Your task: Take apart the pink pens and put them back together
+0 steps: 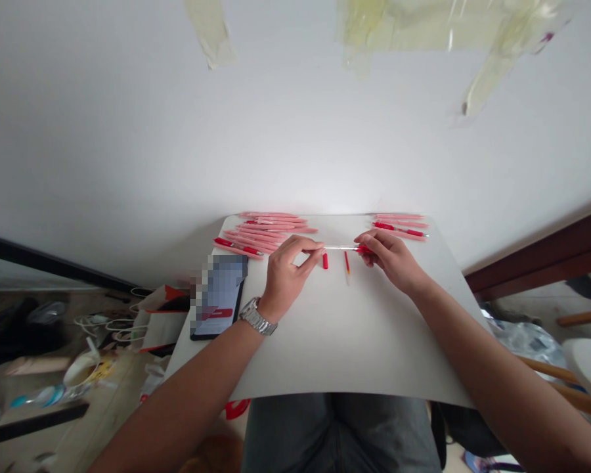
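Note:
Between my two hands a clear pen barrel (339, 247) with a red end is held level above the table. My left hand (294, 258), with a metal watch on the wrist, pinches its left end between thumb and fingers. My right hand (387, 255) closes round the red part at the right end. Just below the barrel, a short red pen grip (325, 261) lies on the table near my left fingertips. A red ink refill (347, 264) with a yellowish, clear end lies to the right of it.
The white table (320, 355) stands against the wall. A pile of pink-wrapped pens (266, 226) lies at its back left, a smaller group of pens (398, 225) at its back right. A phone or tablet (221, 295) lies along the left edge. Bags and a cup crowd the floor at left.

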A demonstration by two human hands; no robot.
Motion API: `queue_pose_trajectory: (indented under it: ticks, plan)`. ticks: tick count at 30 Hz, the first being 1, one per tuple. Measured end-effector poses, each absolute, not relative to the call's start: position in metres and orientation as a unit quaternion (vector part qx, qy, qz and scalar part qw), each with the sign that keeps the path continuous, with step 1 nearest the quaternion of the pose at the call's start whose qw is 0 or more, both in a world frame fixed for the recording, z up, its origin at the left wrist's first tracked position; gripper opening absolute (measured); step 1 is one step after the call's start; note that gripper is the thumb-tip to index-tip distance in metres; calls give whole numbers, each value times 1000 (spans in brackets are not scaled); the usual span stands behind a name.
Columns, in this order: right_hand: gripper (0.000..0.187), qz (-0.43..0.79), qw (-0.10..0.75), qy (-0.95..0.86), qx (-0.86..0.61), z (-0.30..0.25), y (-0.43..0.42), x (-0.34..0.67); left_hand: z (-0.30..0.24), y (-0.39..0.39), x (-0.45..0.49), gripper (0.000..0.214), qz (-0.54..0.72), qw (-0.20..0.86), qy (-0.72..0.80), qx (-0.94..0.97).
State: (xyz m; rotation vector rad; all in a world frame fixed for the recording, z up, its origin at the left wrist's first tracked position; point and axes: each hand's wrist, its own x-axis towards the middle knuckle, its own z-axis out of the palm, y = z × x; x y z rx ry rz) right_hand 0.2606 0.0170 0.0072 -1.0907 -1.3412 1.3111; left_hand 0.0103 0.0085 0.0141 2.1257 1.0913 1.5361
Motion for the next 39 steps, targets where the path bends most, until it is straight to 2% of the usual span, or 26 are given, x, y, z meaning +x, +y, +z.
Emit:
queue_pose_trajectory:
  ticks: [6, 13, 21, 39]
  plan:
    - [35, 599, 489, -472, -423, 6, 19, 262, 14, 9, 10, 6, 544, 164, 380, 730]
    - [41, 640, 461, -446, -423, 10, 19, 259, 14, 9, 9, 10, 550, 174, 393, 716]
    - [33, 624, 468, -480, -401, 10, 16, 259, 10, 10, 10, 9, 538, 192, 398, 718]
    - [31, 669, 516, -376, -382, 3, 22, 258, 7, 9, 14, 12, 497, 199, 368, 760]
